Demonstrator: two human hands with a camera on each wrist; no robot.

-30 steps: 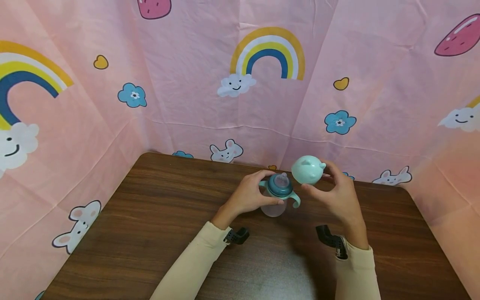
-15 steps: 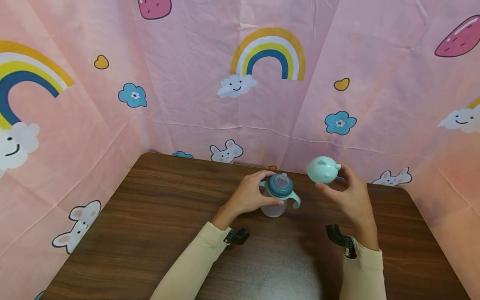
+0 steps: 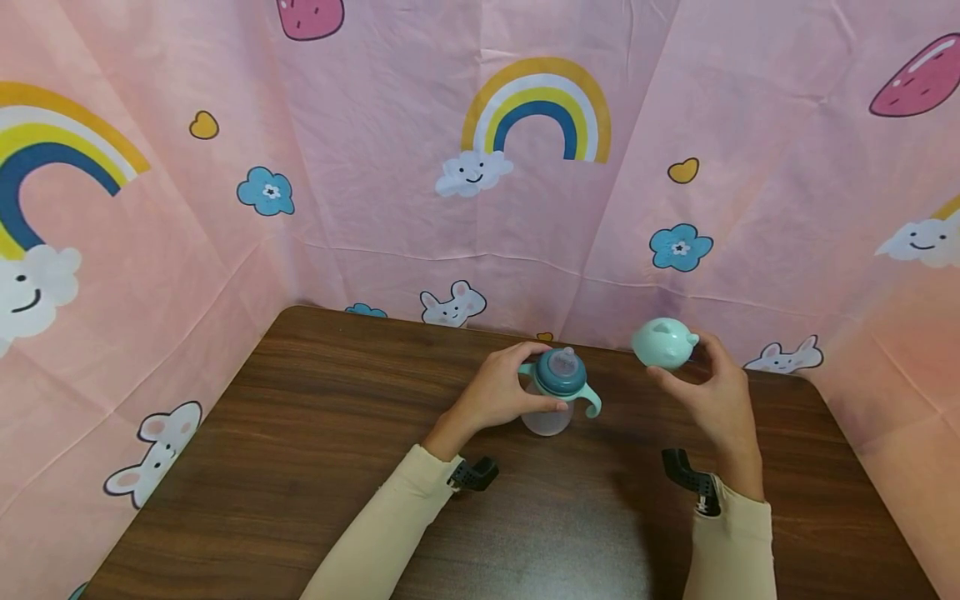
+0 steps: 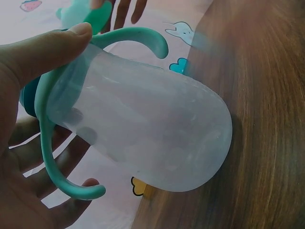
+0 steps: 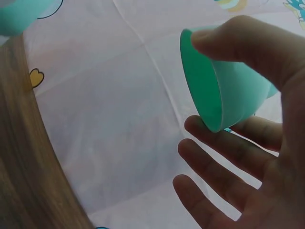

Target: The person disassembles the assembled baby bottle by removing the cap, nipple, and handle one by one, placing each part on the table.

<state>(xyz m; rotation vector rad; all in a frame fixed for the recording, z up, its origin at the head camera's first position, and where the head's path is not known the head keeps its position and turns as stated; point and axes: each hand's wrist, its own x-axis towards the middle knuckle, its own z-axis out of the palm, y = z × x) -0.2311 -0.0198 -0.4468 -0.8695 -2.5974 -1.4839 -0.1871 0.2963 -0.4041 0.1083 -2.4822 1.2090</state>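
Both hands are apart, each gripping something: my left hand (image 3: 497,388) clasps a two-handled baby bottle (image 3: 547,422) below its blue collar (image 3: 558,381), upright toward the far side of the wood-grained table (image 3: 300,450); to its right, my right hand (image 3: 712,398) pinches the mint, eared bottle cap (image 3: 662,344), raised, hollow side facing left.

Creased pink cloth (image 3: 375,150) with rainbows (image 3: 536,87) and rabbits (image 3: 453,307) around three sides of a dark, faintly glossy wood-grain table (image 3: 300,417)

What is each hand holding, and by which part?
The left hand holds the bottle around its upper part; the right hand, the mint cap by its sides.
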